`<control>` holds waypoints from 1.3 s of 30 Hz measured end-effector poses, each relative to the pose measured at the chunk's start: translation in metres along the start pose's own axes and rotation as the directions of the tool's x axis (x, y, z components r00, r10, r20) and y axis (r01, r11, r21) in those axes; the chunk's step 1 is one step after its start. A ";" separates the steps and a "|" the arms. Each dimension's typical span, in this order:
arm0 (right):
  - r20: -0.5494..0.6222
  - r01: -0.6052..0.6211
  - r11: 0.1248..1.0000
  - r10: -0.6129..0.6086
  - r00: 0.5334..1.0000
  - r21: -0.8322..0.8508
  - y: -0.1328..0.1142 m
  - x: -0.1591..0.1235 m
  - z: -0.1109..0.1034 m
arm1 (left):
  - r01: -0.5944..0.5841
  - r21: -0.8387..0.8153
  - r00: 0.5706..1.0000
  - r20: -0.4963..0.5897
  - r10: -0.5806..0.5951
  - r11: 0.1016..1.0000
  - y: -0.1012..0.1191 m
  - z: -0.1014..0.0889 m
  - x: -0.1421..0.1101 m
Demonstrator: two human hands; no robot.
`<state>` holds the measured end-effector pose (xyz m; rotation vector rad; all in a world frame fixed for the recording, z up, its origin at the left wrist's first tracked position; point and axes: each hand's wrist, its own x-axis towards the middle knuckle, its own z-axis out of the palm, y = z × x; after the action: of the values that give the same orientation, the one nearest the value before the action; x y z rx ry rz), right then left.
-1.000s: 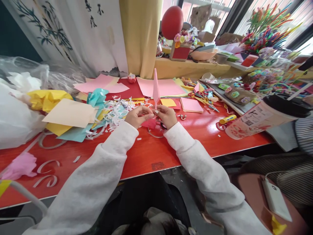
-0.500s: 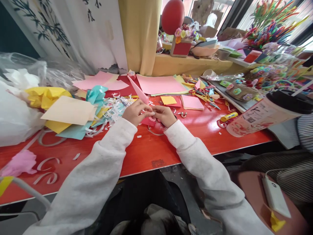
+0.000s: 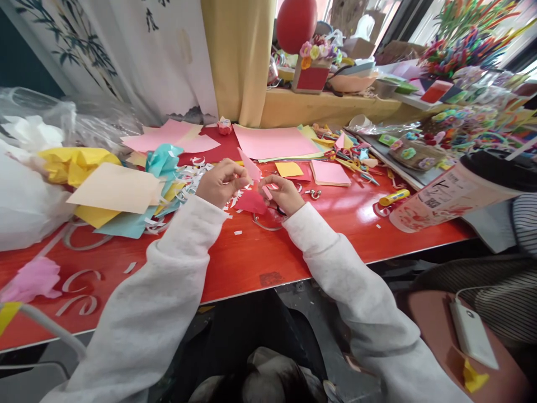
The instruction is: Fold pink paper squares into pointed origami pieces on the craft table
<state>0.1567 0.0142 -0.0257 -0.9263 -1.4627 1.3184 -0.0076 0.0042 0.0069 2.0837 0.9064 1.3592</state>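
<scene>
My left hand (image 3: 221,182) pinches a pink sheet of paper (image 3: 249,165) between thumb and forefinger, its pointed end tilted up and away. A short gap separates it from my right hand (image 3: 283,195), whose thumb and forefinger are closed on a small pink paper strip (image 3: 267,192). Beneath the hands, a deep pink piece of paper (image 3: 254,202) lies on the red table (image 3: 247,257) among white scraps. Just beyond the right hand are a yellow paper square (image 3: 288,169) and a stack of pink squares (image 3: 330,173).
Left stand paper sheets (image 3: 117,187), white shreds and a plastic bag (image 3: 25,196). Large pink sheets (image 3: 274,143) lie at the back. A lidded cup (image 3: 444,193) leans at the right, near a yellow tube (image 3: 394,197). Craft pieces crowd the windowsill.
My hands have moved apart, the left one going left. The pink paper has come lower with it, and a small pink strip now shows in my right fingers.
</scene>
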 end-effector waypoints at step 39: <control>0.067 0.320 0.928 -0.312 0.948 -0.193 -0.023 -0.013 0.005 | 0.070 0.152 0.996 -0.074 -0.059 0.986 0.026 -0.007 0.000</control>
<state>0.1564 -0.0028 -0.0044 -0.7558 -1.7161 0.9668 -0.0069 -0.0123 0.0279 2.1112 1.1309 1.3737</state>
